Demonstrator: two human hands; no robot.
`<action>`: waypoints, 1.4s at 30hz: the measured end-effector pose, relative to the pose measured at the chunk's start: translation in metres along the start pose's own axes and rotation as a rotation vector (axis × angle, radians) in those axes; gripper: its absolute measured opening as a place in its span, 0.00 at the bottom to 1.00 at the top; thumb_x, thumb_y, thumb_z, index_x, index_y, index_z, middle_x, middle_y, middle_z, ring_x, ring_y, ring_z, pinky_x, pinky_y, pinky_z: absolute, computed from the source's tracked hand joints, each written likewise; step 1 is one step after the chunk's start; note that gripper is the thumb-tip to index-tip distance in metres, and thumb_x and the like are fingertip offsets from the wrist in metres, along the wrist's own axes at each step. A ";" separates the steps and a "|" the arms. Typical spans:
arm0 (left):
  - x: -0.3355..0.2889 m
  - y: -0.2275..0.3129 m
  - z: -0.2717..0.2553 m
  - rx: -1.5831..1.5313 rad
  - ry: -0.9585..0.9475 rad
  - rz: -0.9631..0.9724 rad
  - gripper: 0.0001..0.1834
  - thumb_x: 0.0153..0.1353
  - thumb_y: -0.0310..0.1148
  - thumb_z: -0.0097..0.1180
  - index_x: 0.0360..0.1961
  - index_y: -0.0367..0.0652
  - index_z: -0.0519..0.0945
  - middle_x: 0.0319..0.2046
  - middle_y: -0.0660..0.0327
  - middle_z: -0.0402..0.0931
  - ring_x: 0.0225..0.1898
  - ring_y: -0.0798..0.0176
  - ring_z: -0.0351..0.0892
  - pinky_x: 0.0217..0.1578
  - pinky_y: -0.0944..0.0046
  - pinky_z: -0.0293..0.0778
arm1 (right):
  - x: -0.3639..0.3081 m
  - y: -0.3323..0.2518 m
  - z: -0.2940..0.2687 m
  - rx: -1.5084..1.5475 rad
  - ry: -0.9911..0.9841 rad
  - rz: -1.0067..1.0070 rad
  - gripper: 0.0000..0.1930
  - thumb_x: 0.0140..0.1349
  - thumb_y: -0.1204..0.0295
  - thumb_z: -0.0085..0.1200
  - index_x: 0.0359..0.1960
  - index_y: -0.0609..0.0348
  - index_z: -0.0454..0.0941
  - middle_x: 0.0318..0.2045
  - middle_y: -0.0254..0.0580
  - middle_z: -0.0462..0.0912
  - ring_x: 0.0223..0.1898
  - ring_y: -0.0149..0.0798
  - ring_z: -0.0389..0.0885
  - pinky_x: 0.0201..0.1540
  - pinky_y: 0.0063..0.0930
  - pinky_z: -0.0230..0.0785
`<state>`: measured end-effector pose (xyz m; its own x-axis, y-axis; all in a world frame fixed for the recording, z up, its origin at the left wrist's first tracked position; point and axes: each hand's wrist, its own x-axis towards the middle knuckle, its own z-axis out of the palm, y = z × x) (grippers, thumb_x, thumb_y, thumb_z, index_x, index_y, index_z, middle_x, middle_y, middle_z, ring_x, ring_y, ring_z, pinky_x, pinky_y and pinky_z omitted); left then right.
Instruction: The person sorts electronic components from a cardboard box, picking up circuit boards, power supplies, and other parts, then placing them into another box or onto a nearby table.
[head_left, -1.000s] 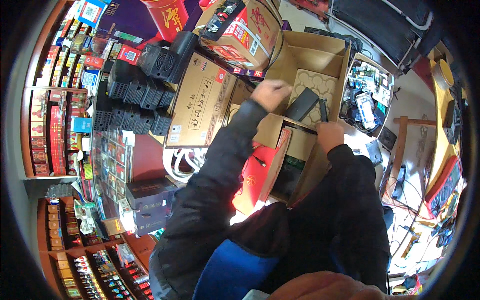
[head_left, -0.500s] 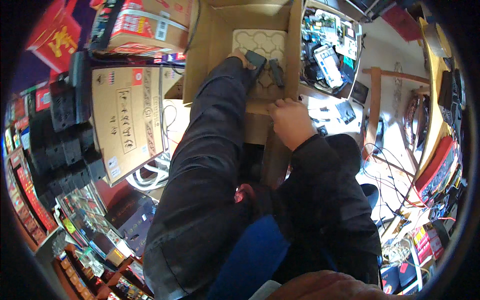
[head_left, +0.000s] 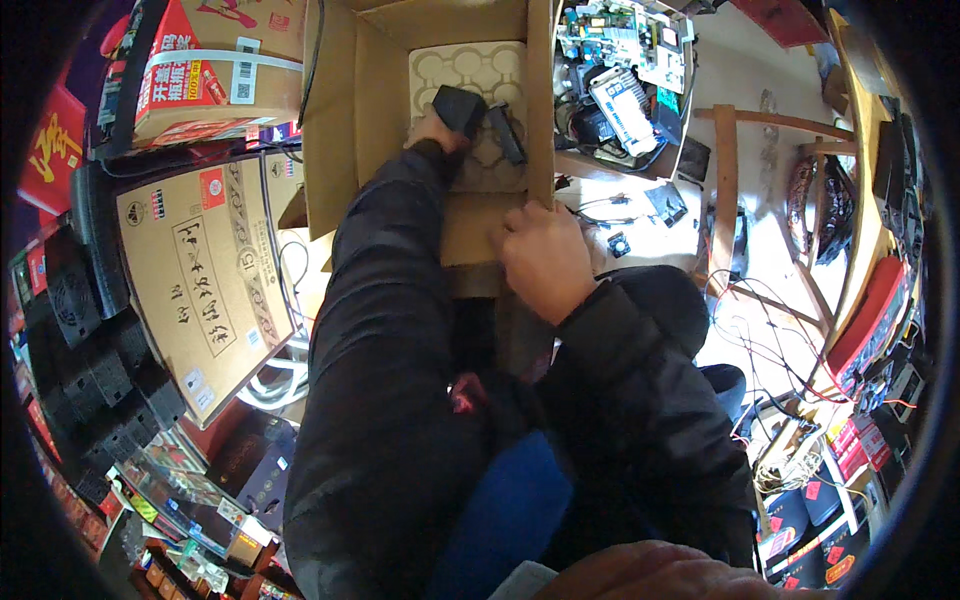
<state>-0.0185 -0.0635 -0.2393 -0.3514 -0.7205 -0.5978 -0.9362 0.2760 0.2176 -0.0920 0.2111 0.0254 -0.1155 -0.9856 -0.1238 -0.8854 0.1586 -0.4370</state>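
A tall cardboard box (head_left: 340, 130) stands open in front of me, with a pale moulded pulp tray (head_left: 497, 178) at its bottom. My left hand (head_left: 430, 132) reaches down inside and grips a dark, block-shaped object (head_left: 460, 107), whose exact kind I cannot make out. Beside it a second, narrower black object (head_left: 508, 134) lies tilted on the tray. At the box's near right corner my right hand (head_left: 545, 252) has its fingers curled over the cardboard edge. The left fingertips are partly hidden behind the dark block.
Right of the box, a carton (head_left: 572, 162) holds circuit boards and loose electronics. Flat cartons (head_left: 215, 290) and a stack of black units (head_left: 95, 370) crowd the left. A wooden frame (head_left: 724, 190) and tangled cables (head_left: 780, 330) are at the right.
My view has shifted, so the box and both hands appear farther left. The dark block now shows a broader face in my left hand. My right hand stays at the box's edge.
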 end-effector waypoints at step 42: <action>-0.447 -0.236 -0.027 -1.330 0.170 -0.059 0.27 0.57 0.36 0.61 0.58 0.38 0.79 0.42 0.59 0.83 0.38 0.62 0.82 0.38 0.61 0.78 | 0.010 0.019 0.039 -0.153 0.038 0.089 0.12 0.62 0.61 0.57 0.37 0.56 0.85 0.37 0.52 0.88 0.42 0.55 0.87 0.46 0.50 0.80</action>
<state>0.3592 0.1763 -0.0030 -0.2163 -0.8059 -0.5511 -0.2126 -0.5120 0.8323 -0.0923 0.2071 -0.0191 -0.2108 -0.9700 -0.1208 -0.9287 0.2373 -0.2850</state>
